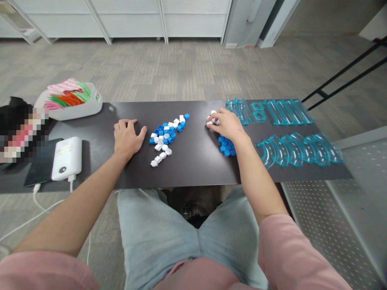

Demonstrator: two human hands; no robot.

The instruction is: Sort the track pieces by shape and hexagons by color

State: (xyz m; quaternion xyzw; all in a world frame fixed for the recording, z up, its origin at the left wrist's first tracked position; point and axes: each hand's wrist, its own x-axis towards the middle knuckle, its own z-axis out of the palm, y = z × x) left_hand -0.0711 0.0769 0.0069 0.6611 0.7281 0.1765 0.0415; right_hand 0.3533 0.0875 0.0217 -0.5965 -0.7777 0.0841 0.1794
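My left hand [128, 139] lies on the dark tabletop with its fingers spread and nothing in it. To its right is a loose, mixed pile of small blue hexagonal pieces [171, 140] and white hexagonal pieces [157, 160]. Over a small group of white hexagonal pieces [213, 113] on the right, my right hand [226, 124] is bent, thumb and fingertips closed on a white piece at the group's edge. Just below that hand sits a tight cluster of blue hexagonal pieces [226, 147], partly hidden by my wrist.
Clear teal plastic tracks, straight [288, 112] and curved [298, 151], lie in rows at the right of the dark table [193, 173]. On the left are a white basket [81, 110] with colourful items, a white power bank [67, 159] with cables, and a black flat item [42, 165].
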